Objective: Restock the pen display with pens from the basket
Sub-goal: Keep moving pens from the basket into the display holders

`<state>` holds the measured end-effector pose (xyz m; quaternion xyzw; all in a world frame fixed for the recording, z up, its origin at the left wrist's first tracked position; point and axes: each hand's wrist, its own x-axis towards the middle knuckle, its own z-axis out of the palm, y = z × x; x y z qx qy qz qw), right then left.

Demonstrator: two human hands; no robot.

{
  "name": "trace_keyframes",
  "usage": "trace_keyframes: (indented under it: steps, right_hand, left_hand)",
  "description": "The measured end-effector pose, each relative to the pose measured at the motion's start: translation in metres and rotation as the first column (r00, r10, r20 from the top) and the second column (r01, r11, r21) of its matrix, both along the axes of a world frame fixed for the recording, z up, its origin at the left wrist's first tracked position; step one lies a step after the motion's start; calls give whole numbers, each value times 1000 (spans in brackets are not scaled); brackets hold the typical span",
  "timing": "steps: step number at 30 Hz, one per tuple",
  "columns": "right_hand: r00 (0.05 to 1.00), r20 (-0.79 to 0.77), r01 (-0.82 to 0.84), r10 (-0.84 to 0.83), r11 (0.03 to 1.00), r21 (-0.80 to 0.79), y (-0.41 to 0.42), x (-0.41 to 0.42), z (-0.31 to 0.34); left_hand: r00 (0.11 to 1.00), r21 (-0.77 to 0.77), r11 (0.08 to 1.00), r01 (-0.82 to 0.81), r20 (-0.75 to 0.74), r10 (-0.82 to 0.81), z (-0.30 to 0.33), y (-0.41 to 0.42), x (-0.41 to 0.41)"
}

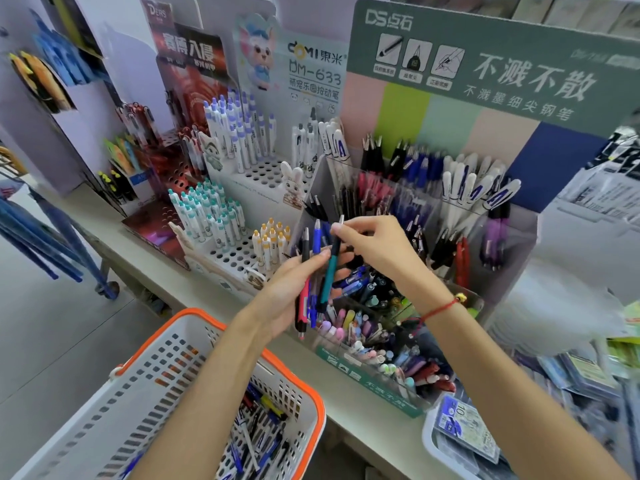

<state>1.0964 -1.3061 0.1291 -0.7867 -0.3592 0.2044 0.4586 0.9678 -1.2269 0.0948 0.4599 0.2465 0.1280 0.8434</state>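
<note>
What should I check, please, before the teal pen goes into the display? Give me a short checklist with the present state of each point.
1. Right hand pinches the teal pen near its top: ok.
2. Left hand grips the other pens firmly: ok.
3. Teal pen is free of the bundle: not ok, its lower part is among them.
4. Matching compartment in the display found: cannot tell.
5. Basket with more pens is near: ok.
</note>
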Motion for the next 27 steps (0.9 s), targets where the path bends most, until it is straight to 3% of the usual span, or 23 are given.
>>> trace_keyframes:
  steps: [5, 8, 12, 15, 20, 27]
  right_hand:
    - [980, -30, 198, -196, 967, 158, -14, 8, -2]
    - [959, -94, 283, -267, 899, 334, -25, 12, 1]
    - [931, 66, 284, -358, 828, 483, -33, 19, 6]
    - [919, 211, 206, -334, 860, 466, -28, 17, 3]
    - [904, 314, 145, -290, 899, 413, -19, 15, -5]
    - [941, 293, 68, -171, 940, 333, -11, 7, -16]
  left_hand:
    - [993, 43, 998, 41, -114, -35, -8, -1, -1]
    - [983, 29, 999, -14, -183, 19, -12, -1, -2]
    - [974, -3, 991, -135, -183, 132, -20, 8, -6]
    - [975, -65, 980, -188, -131, 178, -23, 15, -8]
    - [981, -205, 959, -194, -34, 191, -22, 20, -18]
    - [964, -198, 945, -260, -4, 264, -30, 23, -18]
